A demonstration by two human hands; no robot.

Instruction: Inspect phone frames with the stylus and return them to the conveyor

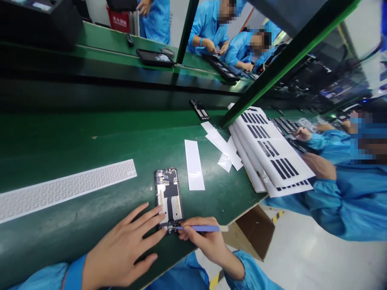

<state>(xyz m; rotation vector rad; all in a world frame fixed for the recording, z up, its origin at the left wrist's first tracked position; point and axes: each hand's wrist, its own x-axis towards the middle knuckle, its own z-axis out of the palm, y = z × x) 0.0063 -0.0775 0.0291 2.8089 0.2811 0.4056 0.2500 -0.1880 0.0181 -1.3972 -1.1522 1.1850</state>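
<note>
An opened smartphone (172, 197) lies on the green bench, its circuit board and dark flex strip exposed. My left hand (123, 245) is open, fingers spread, with fingertips resting on the phone's lower left side. In my right hand (208, 239) is a pair of purple tweezers (204, 228), whose tip touches the phone's bottom end. Whether the tip grips a small part is too small to tell. A white sheet of small stickers (194, 165) lies right of the phone. To the left stretches a long sticker strip (69, 187).
Beyond are another opened phone (200, 110), loose white paper strips (222, 147) and a stack of sheets with black stickers (272, 149). A green post (290, 60) slants overhead. A co-worker in blue (347, 181) sits close on the right; an open carton (256, 229) stands below the bench edge.
</note>
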